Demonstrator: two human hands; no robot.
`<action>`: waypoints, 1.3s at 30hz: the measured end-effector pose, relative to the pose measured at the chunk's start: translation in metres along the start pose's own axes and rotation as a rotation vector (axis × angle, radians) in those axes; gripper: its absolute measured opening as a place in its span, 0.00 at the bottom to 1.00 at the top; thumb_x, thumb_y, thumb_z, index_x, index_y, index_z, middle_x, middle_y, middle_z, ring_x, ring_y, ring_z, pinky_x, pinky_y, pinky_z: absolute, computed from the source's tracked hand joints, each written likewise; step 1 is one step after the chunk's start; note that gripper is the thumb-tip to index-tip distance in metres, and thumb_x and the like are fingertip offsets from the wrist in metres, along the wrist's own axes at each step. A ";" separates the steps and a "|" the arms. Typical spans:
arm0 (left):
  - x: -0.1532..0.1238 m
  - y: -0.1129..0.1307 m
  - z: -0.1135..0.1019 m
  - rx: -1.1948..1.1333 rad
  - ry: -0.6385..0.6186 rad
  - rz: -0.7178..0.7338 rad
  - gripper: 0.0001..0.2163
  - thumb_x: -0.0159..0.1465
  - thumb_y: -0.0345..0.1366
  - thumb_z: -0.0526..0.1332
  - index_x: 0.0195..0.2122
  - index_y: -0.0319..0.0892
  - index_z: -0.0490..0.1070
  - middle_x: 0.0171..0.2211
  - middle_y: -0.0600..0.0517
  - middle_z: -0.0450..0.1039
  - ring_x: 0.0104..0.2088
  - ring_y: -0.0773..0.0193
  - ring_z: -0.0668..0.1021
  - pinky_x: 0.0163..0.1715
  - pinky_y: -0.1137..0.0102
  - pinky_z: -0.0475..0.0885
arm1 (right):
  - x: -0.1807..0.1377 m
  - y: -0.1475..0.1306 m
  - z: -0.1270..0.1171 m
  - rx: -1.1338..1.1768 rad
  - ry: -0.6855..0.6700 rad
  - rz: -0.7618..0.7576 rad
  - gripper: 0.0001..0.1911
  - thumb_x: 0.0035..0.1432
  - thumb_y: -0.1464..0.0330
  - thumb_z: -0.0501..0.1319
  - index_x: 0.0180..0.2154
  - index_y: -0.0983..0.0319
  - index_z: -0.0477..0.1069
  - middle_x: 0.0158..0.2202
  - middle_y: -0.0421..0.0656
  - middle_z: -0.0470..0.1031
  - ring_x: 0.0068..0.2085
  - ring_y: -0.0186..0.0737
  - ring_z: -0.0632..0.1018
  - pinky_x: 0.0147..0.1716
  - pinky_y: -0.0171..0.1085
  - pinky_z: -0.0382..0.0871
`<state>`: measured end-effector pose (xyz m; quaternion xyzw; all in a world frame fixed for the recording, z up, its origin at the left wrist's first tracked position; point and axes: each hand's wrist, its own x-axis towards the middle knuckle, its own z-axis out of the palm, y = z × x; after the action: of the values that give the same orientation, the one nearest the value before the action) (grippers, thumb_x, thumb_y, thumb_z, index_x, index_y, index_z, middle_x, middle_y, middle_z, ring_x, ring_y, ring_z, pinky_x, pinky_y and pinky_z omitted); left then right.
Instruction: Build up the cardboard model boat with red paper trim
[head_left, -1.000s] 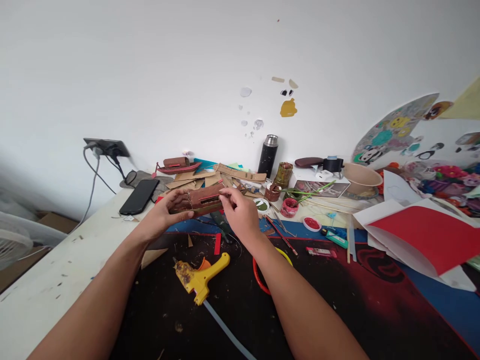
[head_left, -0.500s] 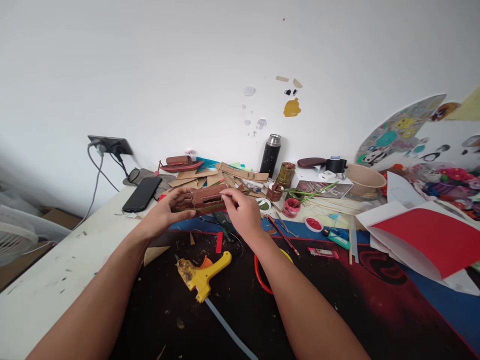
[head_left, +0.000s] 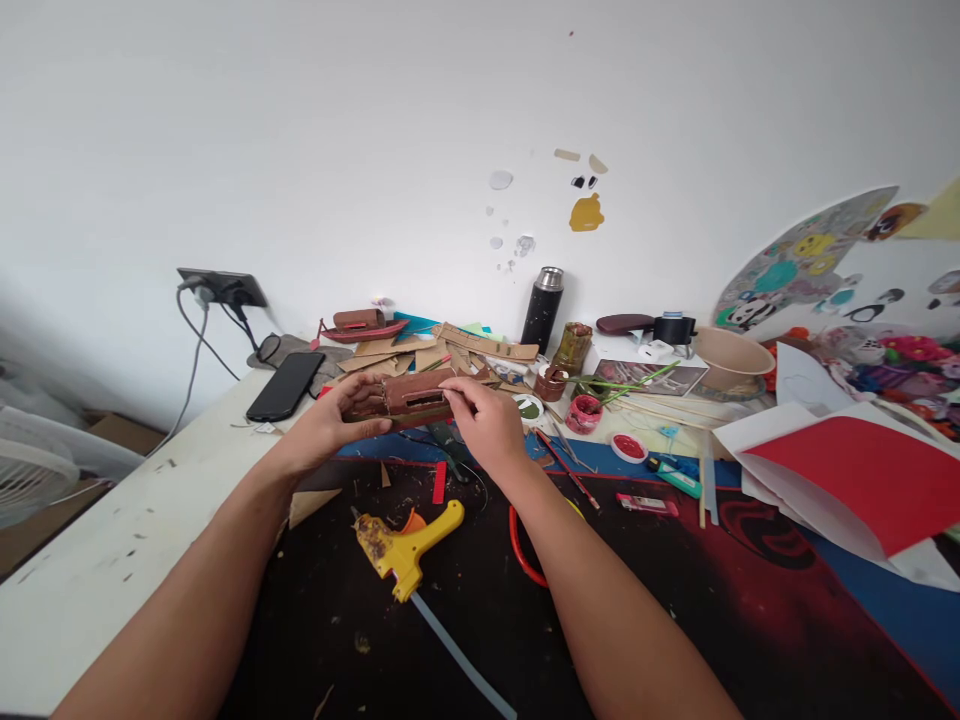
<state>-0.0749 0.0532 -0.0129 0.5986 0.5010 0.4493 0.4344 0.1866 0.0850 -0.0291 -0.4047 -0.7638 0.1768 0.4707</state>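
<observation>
A brown-painted model boat point(head_left: 412, 385) with a curved cabin and a slot-like window is held up over the back of the mat. My left hand point(head_left: 330, 422) is closed around its left end, thumb below and fingers behind. At the window's right end, my right hand point(head_left: 484, 420) pinches a thin brown strip point(head_left: 433, 393) against the cabin side; the fingertips partly cover it. Below the hands, a yellow glue gun point(head_left: 405, 548) with a pale glue stick lies on the dark mat. A similar finished-looking boat point(head_left: 364, 328) stands at the back left.
Cardboard scraps point(head_left: 480, 342) are heaped along the wall near a black thermos point(head_left: 542, 310). Open paint pots, including a red one point(head_left: 584, 414), stand right of my hands. A phone point(head_left: 286, 387) lies left. Red paper point(head_left: 862, 475) covers the right side.
Almost nothing differs; the camera view shifts slightly. Both hands keep their hold on the boat and the strip.
</observation>
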 end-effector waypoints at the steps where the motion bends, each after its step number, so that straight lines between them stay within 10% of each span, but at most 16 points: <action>1: 0.000 0.000 0.000 0.001 -0.004 -0.001 0.37 0.53 0.54 0.83 0.61 0.49 0.77 0.66 0.38 0.81 0.68 0.37 0.80 0.67 0.47 0.77 | 0.000 0.000 0.000 0.001 -0.001 0.000 0.13 0.76 0.65 0.61 0.49 0.53 0.86 0.43 0.43 0.90 0.41 0.49 0.88 0.46 0.41 0.76; 39: 0.000 0.001 -0.003 -0.001 -0.034 -0.027 0.36 0.53 0.53 0.84 0.59 0.49 0.75 0.65 0.40 0.82 0.67 0.37 0.81 0.68 0.47 0.77 | 0.003 -0.019 -0.014 -0.375 -0.203 -0.114 0.16 0.81 0.68 0.59 0.60 0.55 0.82 0.55 0.41 0.89 0.49 0.45 0.90 0.42 0.38 0.75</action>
<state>-0.0773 0.0529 -0.0116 0.5992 0.5016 0.4333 0.4490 0.1890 0.0744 -0.0081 -0.4215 -0.8484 0.0445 0.3171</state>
